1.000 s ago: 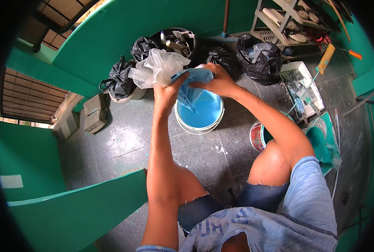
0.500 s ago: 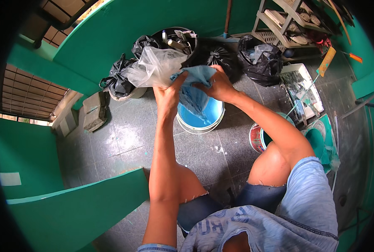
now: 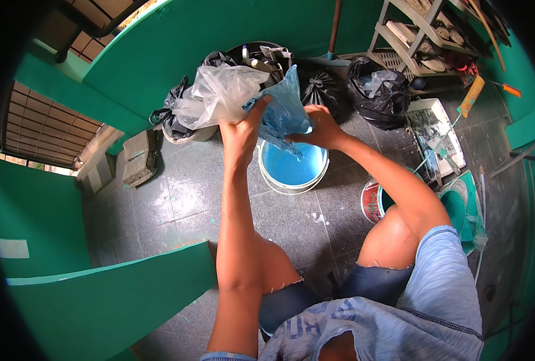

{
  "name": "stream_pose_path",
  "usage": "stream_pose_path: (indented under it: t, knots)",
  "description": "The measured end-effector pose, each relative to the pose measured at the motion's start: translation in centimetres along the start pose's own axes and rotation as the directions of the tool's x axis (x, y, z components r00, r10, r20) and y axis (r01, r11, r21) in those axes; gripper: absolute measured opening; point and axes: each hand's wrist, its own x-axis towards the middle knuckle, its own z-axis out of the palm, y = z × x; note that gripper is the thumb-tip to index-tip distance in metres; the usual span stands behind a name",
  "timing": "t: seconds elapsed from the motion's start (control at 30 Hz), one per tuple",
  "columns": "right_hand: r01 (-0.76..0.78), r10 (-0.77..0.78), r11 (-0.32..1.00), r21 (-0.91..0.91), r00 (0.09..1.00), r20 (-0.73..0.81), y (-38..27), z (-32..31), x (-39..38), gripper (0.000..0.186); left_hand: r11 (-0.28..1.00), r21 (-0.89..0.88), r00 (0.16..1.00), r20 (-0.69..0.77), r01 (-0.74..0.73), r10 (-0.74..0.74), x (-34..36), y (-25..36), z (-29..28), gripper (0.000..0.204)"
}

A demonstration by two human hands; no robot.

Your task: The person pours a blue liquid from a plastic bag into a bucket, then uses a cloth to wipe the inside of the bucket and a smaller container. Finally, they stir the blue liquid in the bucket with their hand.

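Observation:
My left hand [image 3: 241,129] is closed on a crumpled clear plastic bag [image 3: 216,93] and the blue-coated plastic [image 3: 279,102] beside it, its thumb over the blue part. My right hand [image 3: 321,129] grips the right lower side of that blue plastic, its fingers partly hidden behind it. Directly below both hands stands a white bucket [image 3: 293,174] of light blue liquid, with the dangling tip of the plastic over it; whether they touch I cannot tell.
Black bags [image 3: 376,102] and a full tub line the green wall. Shelves [image 3: 415,48] hold shoes. At right are a roller [image 3: 469,96], paint tray [image 3: 436,138], red-labelled bucket [image 3: 372,198] and green tray. Concrete blocks [image 3: 138,159] and a low wall [image 3: 111,289] are at left.
The top of the blue plastic has risen and stands up between my hands. My right hand has moved lower and slightly right. The whole view has shifted a little.

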Motion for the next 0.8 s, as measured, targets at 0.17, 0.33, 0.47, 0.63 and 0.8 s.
stream_pose_path:
  t: [0.17, 0.33, 0.47, 0.63, 0.8]
  knots:
    - [-0.091, 0.107, 0.824, 0.558, 0.994, 0.005, -3.1, -2.7, 3.0, 0.034, 0.972, 0.209, 0.993, 0.071, -0.106, 0.094, 0.2, -2.5, -0.4, 0.032]
    - [0.133, -0.139, 0.990, -0.042, 0.964, -0.225, -1.0, -1.6, 1.7, 0.026, 0.992, 0.119, 0.999, -0.014, -0.043, 0.045, -0.3, -2.3, 0.3, 0.029]
    - [0.094, -0.111, 0.989, -0.114, 0.981, -0.159, 1.2, -0.4, 0.3, 0.021, 1.000, -0.022, 0.999, -0.036, -0.018, 0.017, -0.2, -1.4, 0.2, 0.029]
    - [0.073, -0.085, 0.989, -0.125, 0.991, -0.100, 2.0, -0.2, -0.2, 0.025, 0.994, 0.092, 0.997, -0.051, -0.051, 0.056, -0.2, -1.6, -0.1, 0.027]
    - [-0.007, 0.023, 0.998, 0.066, 0.969, -0.247, -2.3, -2.2, 1.7, 0.038, 0.982, 0.164, 0.995, 0.024, -0.096, 0.093, 0.1, -2.4, -0.3, 0.031]
